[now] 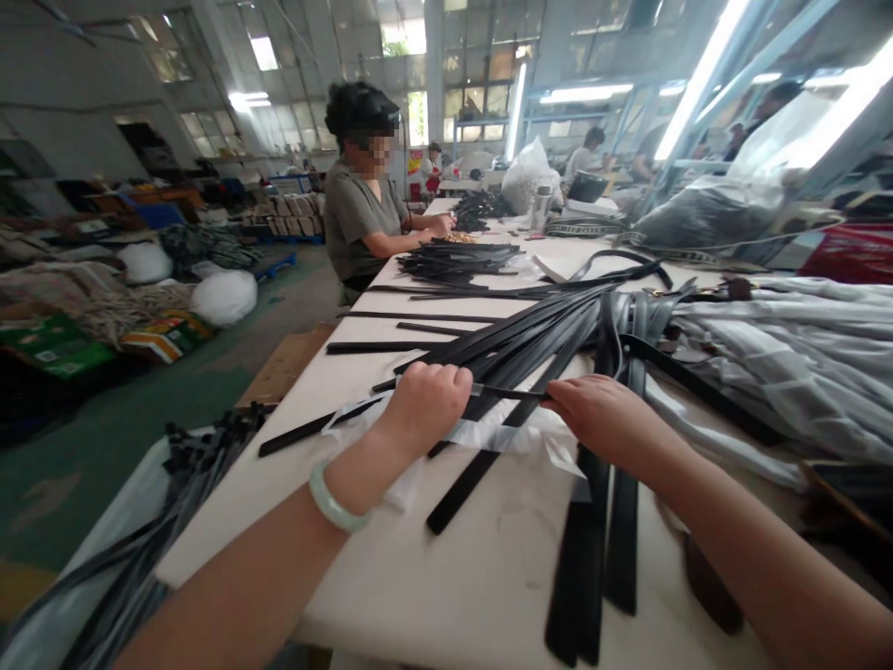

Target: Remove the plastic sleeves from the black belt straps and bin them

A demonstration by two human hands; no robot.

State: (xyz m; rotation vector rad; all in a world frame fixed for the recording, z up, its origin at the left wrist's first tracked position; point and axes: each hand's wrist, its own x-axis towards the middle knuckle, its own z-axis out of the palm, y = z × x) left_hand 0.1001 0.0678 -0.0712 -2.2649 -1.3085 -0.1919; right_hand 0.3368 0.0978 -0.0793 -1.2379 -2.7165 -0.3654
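A narrow black strap (513, 394) is stretched between my two hands above the table. My left hand (429, 400), below which a pale green bangle circles the wrist, is closed around one end, where a bit of clear plastic shows. The other end is pinched by the fingers of my right hand (604, 414). Under and beside the hands lies a crumpled clear plastic sleeve (516, 435). A fanned pile of black straps (530, 326) spreads behind my hands, and several wider straps (576, 577) hang toward the near edge.
The pale table (405, 586) runs away from me. White-wrapped straps (781, 363) are heaped at the right. A co-worker (359, 205) stands at the left side near a stack of short black strips (457, 261). A bin of dark straps (160, 521) stands at the lower left.
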